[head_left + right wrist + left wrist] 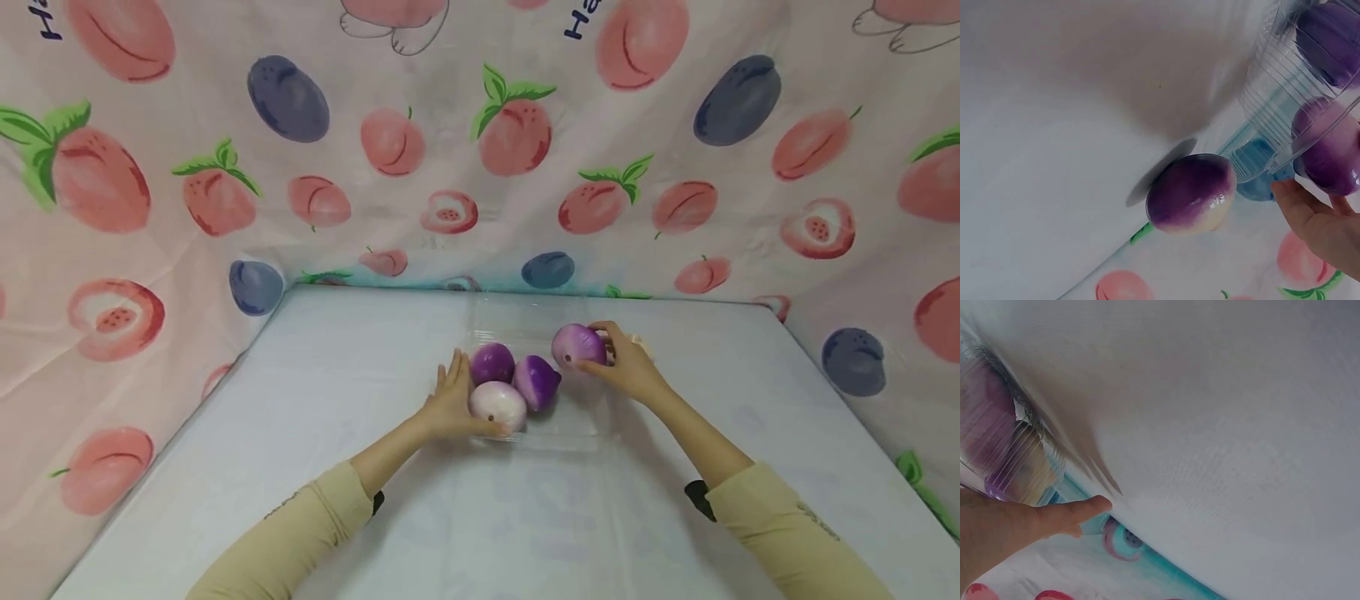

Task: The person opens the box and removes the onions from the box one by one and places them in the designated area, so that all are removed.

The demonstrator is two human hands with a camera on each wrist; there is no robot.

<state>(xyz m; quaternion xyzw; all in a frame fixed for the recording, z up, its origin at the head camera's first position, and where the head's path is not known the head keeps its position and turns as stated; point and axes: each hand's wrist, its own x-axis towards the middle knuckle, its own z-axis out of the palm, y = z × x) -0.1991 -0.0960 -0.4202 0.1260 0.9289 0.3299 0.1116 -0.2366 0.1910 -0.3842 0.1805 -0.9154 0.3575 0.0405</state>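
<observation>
right grip point(628, 363): clamped on held onion point(576, 343) above clear box point(573, 423), right side; pinched across it, probably since it's round | left grip point(448, 410): straight fingers, thumb apart, at box's left, likely steadying | three onions point(492, 364) inside | spare onion point(1191, 194) on table point(337, 358)

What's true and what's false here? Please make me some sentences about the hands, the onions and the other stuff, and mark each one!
1. The right hand is holding a purple-and-white onion. True.
2. The left hand is on the right side of the clear box. False: it is on the left side.
3. The whitish onion is in the clear box. True.
4. Every onion is in the box or in a hand. False: another onion lies outside the box.
5. The sleeves are dark blue. False: they are beige.
6. The cloth behind the table has peaches printed on it. True.
</observation>
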